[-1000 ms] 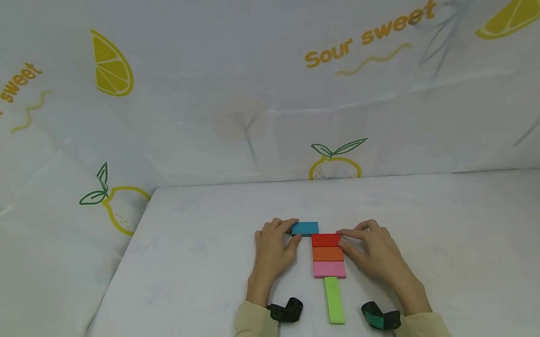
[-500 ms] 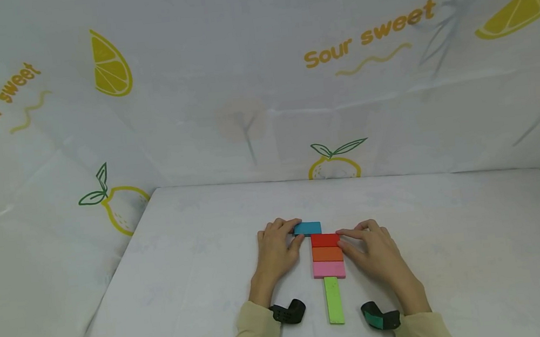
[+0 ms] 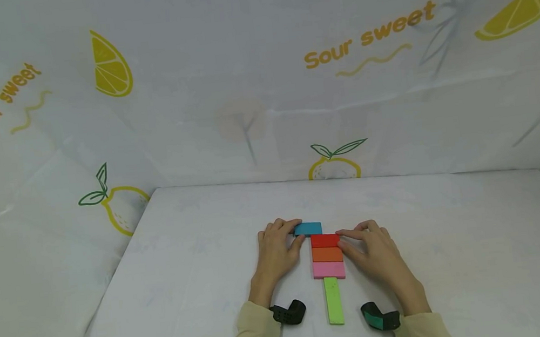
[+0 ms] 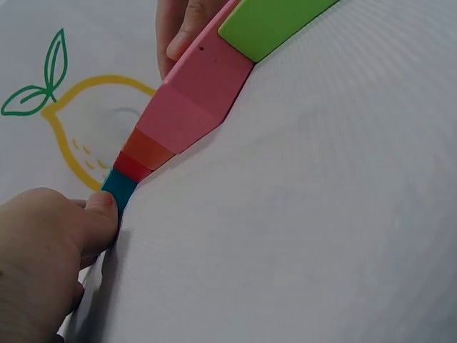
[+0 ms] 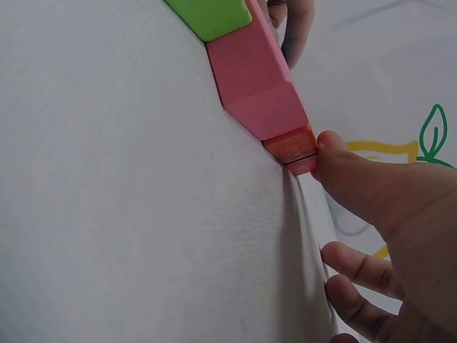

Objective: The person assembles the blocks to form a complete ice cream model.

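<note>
Several flat coloured blocks lie on the white table. My left hand pinches the left end of a blue block between forefinger and thumb. Below it and offset right, a red block, an orange block and a pink block lie long side to long side. A light green block points down from the pink one like a stem. My right hand holds the red block's right end between forefinger and thumb; in the right wrist view the thumb also meets the orange block's end.
The white table carries a pale cloth. A wall sheet printed with lemons and lettering rises behind its back edge. Dark wrist-worn devices, the left one and the right one, flank the green block.
My left hand has slid the blue block slightly to the right, so it overlaps more of the red block's width. My right hand and the other blocks have stayed put.
</note>
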`<action>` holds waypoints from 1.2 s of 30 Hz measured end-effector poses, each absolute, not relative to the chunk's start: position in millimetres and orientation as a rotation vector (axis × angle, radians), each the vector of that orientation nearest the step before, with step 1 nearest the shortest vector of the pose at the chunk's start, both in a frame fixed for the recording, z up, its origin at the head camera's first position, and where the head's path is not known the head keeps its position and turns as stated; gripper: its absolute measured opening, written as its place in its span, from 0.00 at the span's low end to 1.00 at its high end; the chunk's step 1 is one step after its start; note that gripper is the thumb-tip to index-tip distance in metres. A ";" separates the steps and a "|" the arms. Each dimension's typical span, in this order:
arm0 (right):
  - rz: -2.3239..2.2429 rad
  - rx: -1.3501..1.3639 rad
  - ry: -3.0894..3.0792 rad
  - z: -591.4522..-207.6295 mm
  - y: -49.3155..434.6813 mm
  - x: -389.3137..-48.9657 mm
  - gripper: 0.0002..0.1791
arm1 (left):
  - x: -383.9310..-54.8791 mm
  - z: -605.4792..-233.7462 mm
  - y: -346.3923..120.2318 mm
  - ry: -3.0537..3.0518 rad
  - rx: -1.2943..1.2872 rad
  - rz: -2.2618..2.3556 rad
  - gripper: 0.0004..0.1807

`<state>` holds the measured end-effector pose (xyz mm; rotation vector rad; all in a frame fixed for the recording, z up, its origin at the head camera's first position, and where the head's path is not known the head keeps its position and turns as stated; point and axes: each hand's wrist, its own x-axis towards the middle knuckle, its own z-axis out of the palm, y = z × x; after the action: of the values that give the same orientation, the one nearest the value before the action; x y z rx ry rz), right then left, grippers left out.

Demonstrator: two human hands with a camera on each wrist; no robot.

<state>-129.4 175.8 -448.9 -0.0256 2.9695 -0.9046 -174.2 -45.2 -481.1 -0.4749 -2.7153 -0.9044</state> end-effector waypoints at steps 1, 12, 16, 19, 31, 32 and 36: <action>-0.905 -0.025 2.967 -448.9 176.0 -129.3 0.22 | -174.2 -480.9 -45.5 -2.723 -0.475 -0.917 0.20; -0.911 -0.044 3.003 -452.2 177.0 -130.9 0.21 | -177.3 -480.8 -50.3 -2.715 -0.439 -1.097 0.16; -0.908 -0.049 3.021 -454.0 177.2 -131.6 0.21 | -177.4 -480.0 -49.5 -2.715 -0.417 -1.107 0.14; -0.909 -0.051 3.024 -454.2 177.2 -131.7 0.21 | -177.1 -479.8 -49.1 -2.719 -0.408 -1.100 0.12; -0.896 -0.036 3.011 -452.4 176.5 -130.7 0.21 | -177.0 -479.6 -47.0 -2.709 -0.433 -1.046 0.12; -0.895 -0.037 3.011 -452.4 176.6 -130.8 0.21 | -176.9 -479.5 -46.9 -2.707 -0.436 -1.042 0.12; -0.904 -0.049 3.012 -452.4 176.9 -130.3 0.20 | -176.0 -479.5 -46.7 -2.701 -0.438 -1.019 0.12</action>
<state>-130.3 176.9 -452.4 -0.0491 3.0120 -0.9041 -176.0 -46.7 -479.5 -0.4378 -2.7006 -1.0189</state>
